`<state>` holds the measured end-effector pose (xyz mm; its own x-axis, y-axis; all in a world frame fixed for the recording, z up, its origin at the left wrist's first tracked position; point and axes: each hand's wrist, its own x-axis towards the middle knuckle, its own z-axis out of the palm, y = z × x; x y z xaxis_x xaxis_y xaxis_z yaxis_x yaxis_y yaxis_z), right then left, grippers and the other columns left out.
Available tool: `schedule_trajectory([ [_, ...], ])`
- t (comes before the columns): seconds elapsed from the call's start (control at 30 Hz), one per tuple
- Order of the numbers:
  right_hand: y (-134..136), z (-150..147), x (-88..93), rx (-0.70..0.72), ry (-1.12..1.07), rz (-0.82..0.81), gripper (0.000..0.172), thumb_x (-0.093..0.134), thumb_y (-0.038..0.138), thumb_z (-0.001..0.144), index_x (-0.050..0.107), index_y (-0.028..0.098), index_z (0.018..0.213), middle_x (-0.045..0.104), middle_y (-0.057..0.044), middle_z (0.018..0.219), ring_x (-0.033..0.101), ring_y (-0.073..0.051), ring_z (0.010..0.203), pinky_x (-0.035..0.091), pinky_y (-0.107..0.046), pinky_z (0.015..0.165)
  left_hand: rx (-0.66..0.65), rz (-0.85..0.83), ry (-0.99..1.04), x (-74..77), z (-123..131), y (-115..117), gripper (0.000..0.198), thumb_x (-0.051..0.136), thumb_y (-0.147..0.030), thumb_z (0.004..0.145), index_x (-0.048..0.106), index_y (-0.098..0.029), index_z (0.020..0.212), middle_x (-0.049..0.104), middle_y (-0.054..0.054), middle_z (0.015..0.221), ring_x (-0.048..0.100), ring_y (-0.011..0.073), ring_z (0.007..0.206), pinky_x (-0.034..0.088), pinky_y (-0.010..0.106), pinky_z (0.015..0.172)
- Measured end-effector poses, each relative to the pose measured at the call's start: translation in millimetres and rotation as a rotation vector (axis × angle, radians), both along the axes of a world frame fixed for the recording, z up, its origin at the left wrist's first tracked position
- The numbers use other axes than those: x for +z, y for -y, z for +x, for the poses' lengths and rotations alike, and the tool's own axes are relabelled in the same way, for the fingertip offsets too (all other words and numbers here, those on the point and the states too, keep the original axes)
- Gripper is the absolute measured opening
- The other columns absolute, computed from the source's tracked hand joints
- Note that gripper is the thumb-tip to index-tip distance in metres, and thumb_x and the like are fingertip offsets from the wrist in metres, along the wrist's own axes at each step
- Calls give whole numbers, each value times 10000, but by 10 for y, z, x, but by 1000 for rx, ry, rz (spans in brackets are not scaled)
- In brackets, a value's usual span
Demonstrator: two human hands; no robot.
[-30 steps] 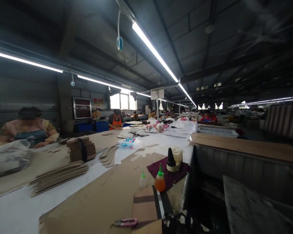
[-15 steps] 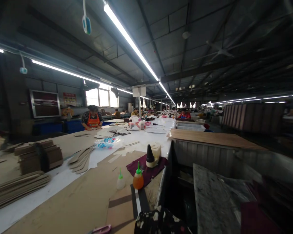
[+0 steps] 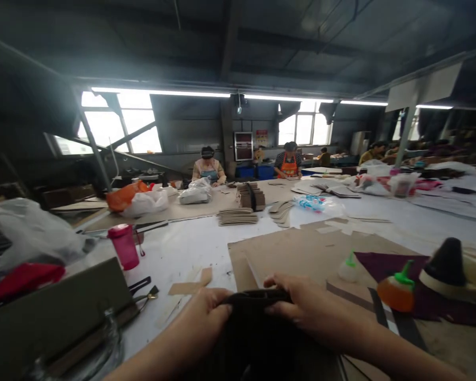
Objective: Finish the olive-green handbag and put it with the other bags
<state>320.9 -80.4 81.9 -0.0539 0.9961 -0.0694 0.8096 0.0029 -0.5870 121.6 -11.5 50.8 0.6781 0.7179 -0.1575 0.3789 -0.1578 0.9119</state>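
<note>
- Factory hall, dim under strip lights, with a long white worktable (image 3: 190,248) running away from the camera. Two co-workers sit at its far side, one in a pale top (image 3: 208,168) and one in an orange apron (image 3: 289,164).
- Head view, near edge: the left hand (image 3: 208,309) and right hand (image 3: 301,307) are both clamped on the top edge of a dark fabric piece (image 3: 254,333), fingers curled over it. The piece sits low in the middle, over the near end of a brown cardboard sheet (image 3: 301,248).
- Just right of the hands stand an orange glue bottle (image 3: 396,292) and a small white bottle (image 3: 347,267). Both are on or beside a maroon cloth (image 3: 381,262), with a black cone (image 3: 446,259) behind.
- To the left are a pink cup (image 3: 124,244) and scissors (image 3: 143,288), and further back a cardboard stack (image 3: 250,196).
- Risk, as I judge it: the right forearm passes close to the orange glue bottle, so a sideways sweep could tip it onto the maroon cloth. The dark fabric piece is soft and could fold or slip if either grip loosens.
- Writing: a red notice (image 3: 262,136) on the back wall is too blurred to read; no brand is legible.
</note>
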Motion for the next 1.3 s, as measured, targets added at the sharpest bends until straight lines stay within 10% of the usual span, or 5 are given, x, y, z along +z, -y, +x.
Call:
schedule_trajectory([
  [0.23,-192,-35,-32,153,-115,-37,244,558,195,713,618,189,950,635,3,852,567,-159,813,407,-240,713,29,-178,84,-20,-124,60,301,503,-392,640,579,-110,716,534,27,629,413,120,554,324,233,540],
  [0.5,-301,-137,-52,475,71,341,166,511,58,766,527,196,857,522,-9,983,497,-119,875,390,-215,763,50,-314,153,-38,-202,74,318,526,-412,629,553,-106,711,441,-5,562,328,73,468,229,215,474],
  [1.3,-284,-188,-19,240,277,198,46,482,166,812,493,172,768,542,-11,784,490,-137,709,329,-246,637,-25,-298,131,5,-142,35,308,550,-414,668,589,-121,754,459,-1,617,360,96,558,272,223,545],
])
